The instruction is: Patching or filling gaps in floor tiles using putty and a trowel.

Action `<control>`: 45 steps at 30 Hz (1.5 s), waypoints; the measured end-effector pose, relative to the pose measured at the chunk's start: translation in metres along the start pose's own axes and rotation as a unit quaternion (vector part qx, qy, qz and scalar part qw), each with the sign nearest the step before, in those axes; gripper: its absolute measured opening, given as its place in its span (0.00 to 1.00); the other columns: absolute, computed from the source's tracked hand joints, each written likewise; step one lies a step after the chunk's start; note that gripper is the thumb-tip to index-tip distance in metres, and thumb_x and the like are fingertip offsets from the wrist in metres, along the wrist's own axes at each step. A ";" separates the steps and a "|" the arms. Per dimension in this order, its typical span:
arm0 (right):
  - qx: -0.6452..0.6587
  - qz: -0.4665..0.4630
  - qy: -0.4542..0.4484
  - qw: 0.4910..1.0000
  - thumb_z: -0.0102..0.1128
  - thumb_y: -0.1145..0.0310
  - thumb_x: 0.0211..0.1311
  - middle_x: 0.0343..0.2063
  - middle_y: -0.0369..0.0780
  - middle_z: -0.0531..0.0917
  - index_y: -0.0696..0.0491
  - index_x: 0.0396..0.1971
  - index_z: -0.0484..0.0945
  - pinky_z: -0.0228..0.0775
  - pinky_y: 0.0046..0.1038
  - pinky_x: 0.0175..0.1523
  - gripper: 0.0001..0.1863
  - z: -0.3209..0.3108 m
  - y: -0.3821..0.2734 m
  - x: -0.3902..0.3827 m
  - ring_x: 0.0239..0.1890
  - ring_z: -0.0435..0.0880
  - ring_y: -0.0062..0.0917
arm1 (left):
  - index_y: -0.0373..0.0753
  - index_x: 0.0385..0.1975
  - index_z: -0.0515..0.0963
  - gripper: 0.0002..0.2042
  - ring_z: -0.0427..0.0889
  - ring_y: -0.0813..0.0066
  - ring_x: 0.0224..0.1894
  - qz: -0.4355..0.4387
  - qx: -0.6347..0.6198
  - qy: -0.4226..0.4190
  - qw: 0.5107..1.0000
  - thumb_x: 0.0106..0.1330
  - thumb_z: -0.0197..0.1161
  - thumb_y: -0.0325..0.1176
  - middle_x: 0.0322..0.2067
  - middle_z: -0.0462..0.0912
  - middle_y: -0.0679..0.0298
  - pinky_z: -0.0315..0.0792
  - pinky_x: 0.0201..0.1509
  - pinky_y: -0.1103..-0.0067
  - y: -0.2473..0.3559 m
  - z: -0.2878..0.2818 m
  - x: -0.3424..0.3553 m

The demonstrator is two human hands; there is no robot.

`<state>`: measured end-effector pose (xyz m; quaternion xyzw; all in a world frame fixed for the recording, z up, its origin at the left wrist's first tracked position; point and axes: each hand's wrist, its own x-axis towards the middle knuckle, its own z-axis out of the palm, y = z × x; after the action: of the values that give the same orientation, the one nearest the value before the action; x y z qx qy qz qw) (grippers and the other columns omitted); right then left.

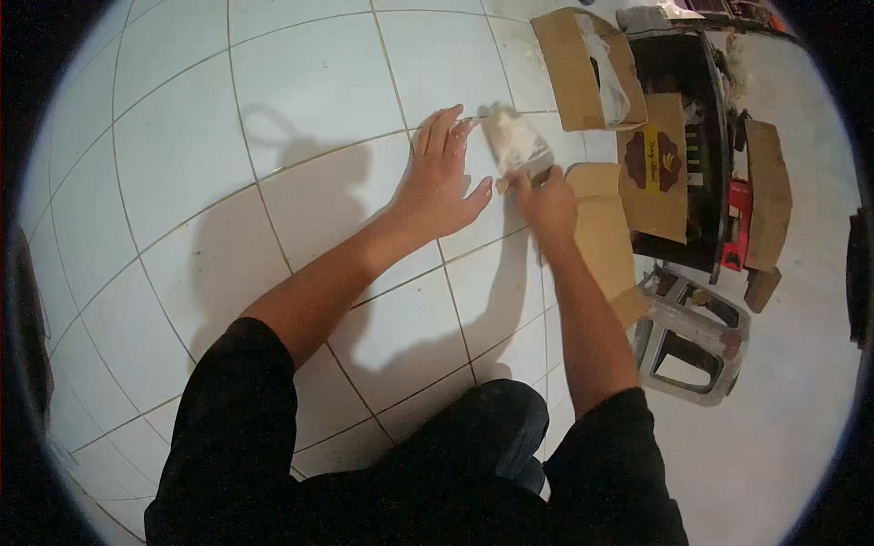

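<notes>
My left hand (443, 173) is over the white tiled floor (364, 82) in the upper middle, its fingers apart and some whitish specks on the fingertips. Just right of it, my right hand (546, 200) is closed on the lower end of a pale, blurred object (513, 135), which looks like a crumpled bag or cloth; I cannot make out exactly what it is. A flat piece of cardboard (596, 223) lies beside my right hand.
An open cardboard box (563, 77) with white plastic in it is at the upper right, near more cardboard (646, 209), a black shelf unit (674, 259) and a red box (736, 223). A grey plastic stool (719, 387) is at the right. My dark-clothed knee (492, 428) is below.
</notes>
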<state>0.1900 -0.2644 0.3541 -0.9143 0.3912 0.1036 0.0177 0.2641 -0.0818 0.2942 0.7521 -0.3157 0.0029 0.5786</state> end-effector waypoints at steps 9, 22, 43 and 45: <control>-0.015 0.017 0.047 0.999 0.64 0.37 0.59 0.38 0.57 0.86 0.62 0.50 0.73 0.78 0.47 0.50 0.39 -0.025 -0.023 0.020 0.45 0.86 0.52 | 0.32 0.66 0.59 0.38 0.59 0.40 0.69 0.019 -0.018 0.007 1.000 0.57 0.70 0.33 0.67 0.58 0.43 0.57 0.72 0.54 0.005 -0.004 0.013; 0.033 0.022 0.055 0.998 0.63 0.40 0.61 0.37 0.58 0.86 0.64 0.47 0.74 0.78 0.48 0.48 0.36 -0.001 -0.035 0.002 0.43 0.86 0.54 | 0.32 0.67 0.59 0.37 0.61 0.40 0.68 0.052 0.001 0.002 0.999 0.58 0.69 0.31 0.67 0.58 0.42 0.58 0.72 0.55 -0.015 -0.020 0.015; 0.016 0.037 0.027 0.999 0.65 0.41 0.60 0.39 0.58 0.86 0.64 0.50 0.73 0.77 0.48 0.51 0.38 -0.017 -0.024 -0.003 0.45 0.86 0.54 | 0.33 0.67 0.59 0.38 0.61 0.41 0.69 -0.003 -0.023 0.010 1.000 0.56 0.70 0.30 0.66 0.61 0.42 0.58 0.72 0.55 0.005 -0.007 0.007; 0.009 0.023 0.013 1.000 0.64 0.40 0.60 0.39 0.59 0.85 0.65 0.50 0.73 0.77 0.48 0.51 0.38 -0.008 -0.022 -0.007 0.45 0.86 0.54 | 0.33 0.67 0.59 0.38 0.62 0.40 0.68 -0.003 -0.015 0.018 1.000 0.56 0.70 0.30 0.66 0.61 0.41 0.58 0.72 0.55 0.002 -0.006 0.006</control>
<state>0.2032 -0.2451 0.3621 -0.9063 0.4128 0.0886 0.0182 0.2703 -0.0795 0.3007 0.7440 -0.3031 0.0105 0.5954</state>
